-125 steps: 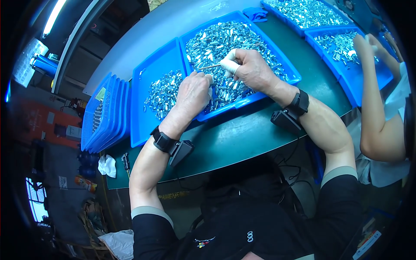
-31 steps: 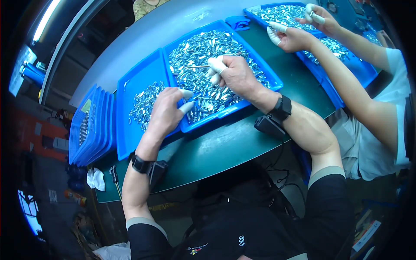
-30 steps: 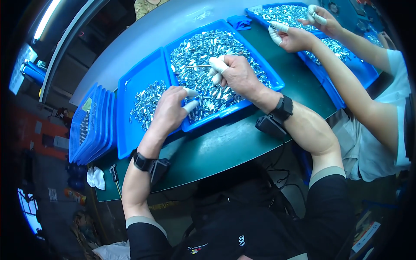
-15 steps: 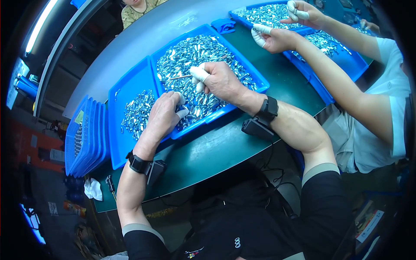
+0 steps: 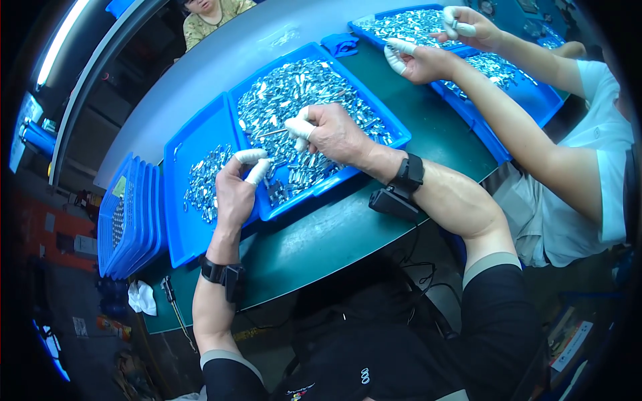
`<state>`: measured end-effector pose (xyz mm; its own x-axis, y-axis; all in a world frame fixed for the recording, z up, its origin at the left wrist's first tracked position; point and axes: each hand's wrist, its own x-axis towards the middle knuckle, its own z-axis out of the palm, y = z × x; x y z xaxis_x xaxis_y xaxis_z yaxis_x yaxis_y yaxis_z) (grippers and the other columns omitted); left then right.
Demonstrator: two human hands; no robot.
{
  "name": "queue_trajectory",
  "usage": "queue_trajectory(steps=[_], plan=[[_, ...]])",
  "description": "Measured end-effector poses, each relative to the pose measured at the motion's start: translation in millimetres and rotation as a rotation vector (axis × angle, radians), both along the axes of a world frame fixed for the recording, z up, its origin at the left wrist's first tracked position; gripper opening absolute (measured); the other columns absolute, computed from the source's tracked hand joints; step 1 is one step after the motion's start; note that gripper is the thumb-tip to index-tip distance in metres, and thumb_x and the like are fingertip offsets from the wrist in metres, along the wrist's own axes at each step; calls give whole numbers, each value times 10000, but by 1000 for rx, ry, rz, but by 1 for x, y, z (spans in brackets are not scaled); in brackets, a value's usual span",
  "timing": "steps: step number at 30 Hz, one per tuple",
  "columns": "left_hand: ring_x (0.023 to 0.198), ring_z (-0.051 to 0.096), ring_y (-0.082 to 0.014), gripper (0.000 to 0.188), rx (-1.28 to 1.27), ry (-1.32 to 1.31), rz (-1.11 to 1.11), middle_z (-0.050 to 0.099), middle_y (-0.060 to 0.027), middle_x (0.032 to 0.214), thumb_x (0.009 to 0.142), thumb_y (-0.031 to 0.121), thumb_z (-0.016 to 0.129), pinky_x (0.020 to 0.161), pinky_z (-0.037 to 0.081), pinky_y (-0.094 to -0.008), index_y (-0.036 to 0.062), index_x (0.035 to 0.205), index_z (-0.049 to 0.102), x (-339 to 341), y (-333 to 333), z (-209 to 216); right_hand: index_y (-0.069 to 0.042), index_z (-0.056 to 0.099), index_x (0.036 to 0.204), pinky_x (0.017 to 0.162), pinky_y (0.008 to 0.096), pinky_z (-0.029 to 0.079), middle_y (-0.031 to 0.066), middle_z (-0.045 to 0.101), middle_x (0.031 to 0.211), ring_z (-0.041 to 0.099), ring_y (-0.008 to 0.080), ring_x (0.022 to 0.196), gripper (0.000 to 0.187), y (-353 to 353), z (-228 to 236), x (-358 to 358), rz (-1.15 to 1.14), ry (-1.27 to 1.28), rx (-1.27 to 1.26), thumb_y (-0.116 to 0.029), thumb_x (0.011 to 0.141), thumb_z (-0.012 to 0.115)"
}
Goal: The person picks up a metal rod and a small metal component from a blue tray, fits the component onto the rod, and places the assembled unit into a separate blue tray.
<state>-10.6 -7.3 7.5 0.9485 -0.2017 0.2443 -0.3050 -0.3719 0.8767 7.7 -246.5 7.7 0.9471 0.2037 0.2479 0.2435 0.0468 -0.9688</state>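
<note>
In my right hand point(image 5: 334, 137) a thin metal rod point(image 5: 273, 132) is pinched between fingers in white finger covers, its tip pointing left above the parts. My left hand point(image 5: 235, 190) is raised near the wall between two blue trays, its covered thumb and forefinger pressed together; whatever is between them is too small to make out. Small shiny metal parts point(image 5: 287, 90) heap up in the right-hand tray point(image 5: 328, 180), with a patch of blue bottom showing near my left hand. A smaller pile of similar parts point(image 5: 208, 177) lies in the left-hand tray point(image 5: 197, 137).
Nested blue baskets point(image 5: 144, 214) stand at the left, with a caliper point(image 5: 168, 291) and crumpled white paper point(image 5: 142, 297) nearby. At right, a co-worker's hands point(image 5: 428, 63) work over other blue trays point(image 5: 548, 97). A blue cloth point(image 5: 341, 44) lies behind my trays.
My left hand has lifted off the parts and shifted left, its thumb and forefinger now pinched together. The right hand keeps the rod and has moved slightly left. The view has shifted a little.
</note>
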Motion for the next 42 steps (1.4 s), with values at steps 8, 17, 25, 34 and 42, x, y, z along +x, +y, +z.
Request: queue_trajectory(steps=[8,17,25,34,42], plan=[[957,670,-136,211,-329,19,44,727,-72,1048,941,34,705,882,521,-272,16,1152,697,7,7,-6,-25,656,849,565,235,510,31,677,739,643,78,654,270,0,1,-4,62,4,-59,-252,997,663],[947,672,-134,212,-365,33,22,726,-63,1049,935,25,709,888,526,-273,21,1146,698,8,11,-10,-40,663,856,533,228,483,26,689,740,639,67,641,261,1,3,-7,62,-4,-173,-267,983,680],[992,669,-133,226,-333,26,32,720,-69,1086,929,22,717,904,526,-270,15,1153,690,7,9,-9,-28,682,877,590,240,484,26,693,737,631,65,670,249,-1,4,-8,51,-111,-315,-253,984,676],[996,670,-123,216,-197,23,-89,724,-51,1072,931,64,730,897,533,-276,20,1140,699,-1,6,-3,-19,701,976,639,240,493,32,702,829,626,70,737,174,3,5,-13,24,-184,-343,-193,974,697],[964,683,-115,225,-134,-89,-91,742,-48,1057,928,100,737,852,554,-264,61,1150,720,-4,10,-4,-43,713,989,590,197,479,14,712,815,618,43,670,155,3,5,-8,144,-28,-277,-197,973,706]])
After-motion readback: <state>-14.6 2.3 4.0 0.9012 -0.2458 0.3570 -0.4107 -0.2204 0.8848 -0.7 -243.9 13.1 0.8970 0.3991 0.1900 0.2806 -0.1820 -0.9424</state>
